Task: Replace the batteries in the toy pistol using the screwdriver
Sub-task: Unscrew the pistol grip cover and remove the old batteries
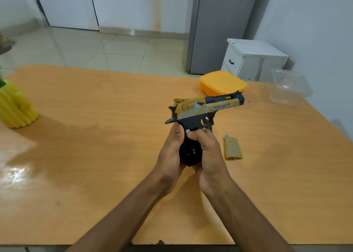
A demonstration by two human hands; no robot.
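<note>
The toy pistol (206,108), yellow, grey and black, is held above the wooden table (95,137) with its barrel pointing right. My left hand (170,152) grips the left side of the black grip. My right hand (208,156) curls round the right side of the grip, its fingertips pressing a small white part (188,131) at the top of the open battery compartment (191,152). The removed yellow-grey battery cover (232,147) lies on the table right of my hands. No screwdriver is visible.
A yellow lidded box (222,82) sits behind the pistol, a clear plastic container (289,87) at the far right edge. A yellow ribbed vase (14,106) stands at the left. A white cabinet (254,61) stands beyond the table.
</note>
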